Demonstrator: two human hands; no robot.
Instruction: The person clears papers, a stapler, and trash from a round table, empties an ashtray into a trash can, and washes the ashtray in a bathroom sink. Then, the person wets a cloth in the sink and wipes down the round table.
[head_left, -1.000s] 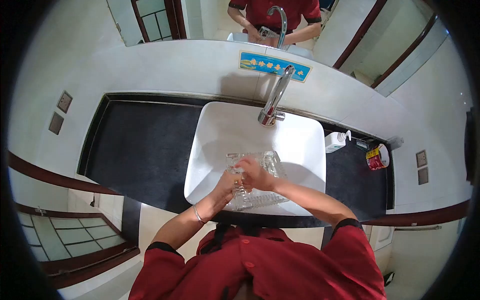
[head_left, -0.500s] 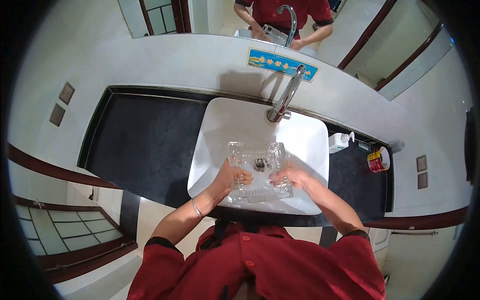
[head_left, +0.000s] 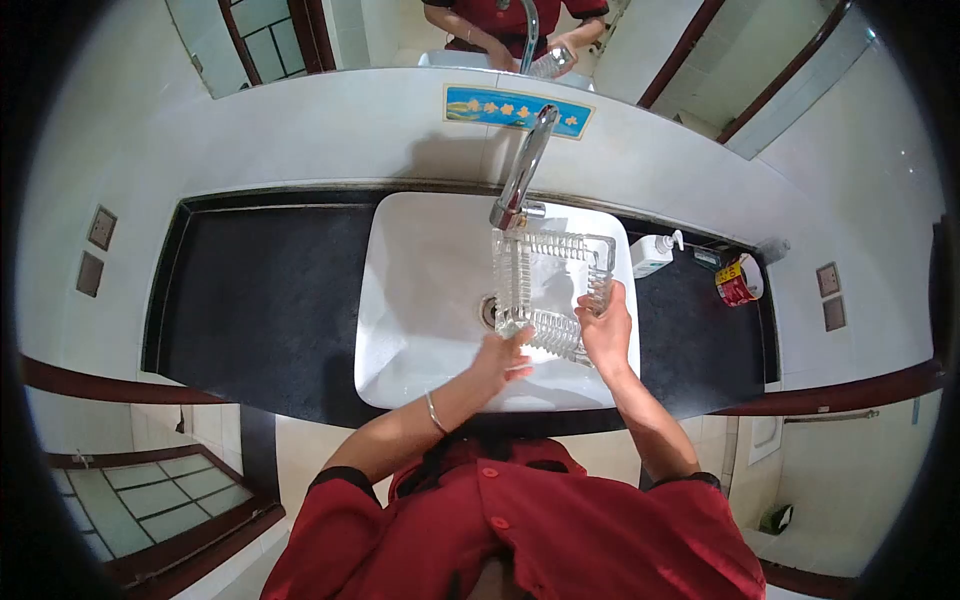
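Note:
A clear, ribbed, square tray (head_left: 560, 330), which looks like glass or plastic, is tilted over the right half of the white sink (head_left: 420, 290). My right hand (head_left: 608, 328) is closed around its right edge near the front corner. My left hand (head_left: 500, 362) is beside the tray's front left corner, thumb and fingers apart. Its fingertips are close to the rim; whether they touch cannot be made out. The tray's far side is under the chrome faucet (head_left: 522, 170). The drain (head_left: 489, 311) shows just left of the tray.
A white pump bottle (head_left: 653, 255) stands right of the sink. Farther right on the dark countertop (head_left: 270, 290) is a red and yellow tub (head_left: 738, 280). Behind the sink are a mirror (head_left: 400, 35) and a blue sign (head_left: 515, 110) on the wall.
The tray has turned and moved away from me, toward the faucet. My left hand has come off its left side to the front corner; my right hand still holds the right edge.

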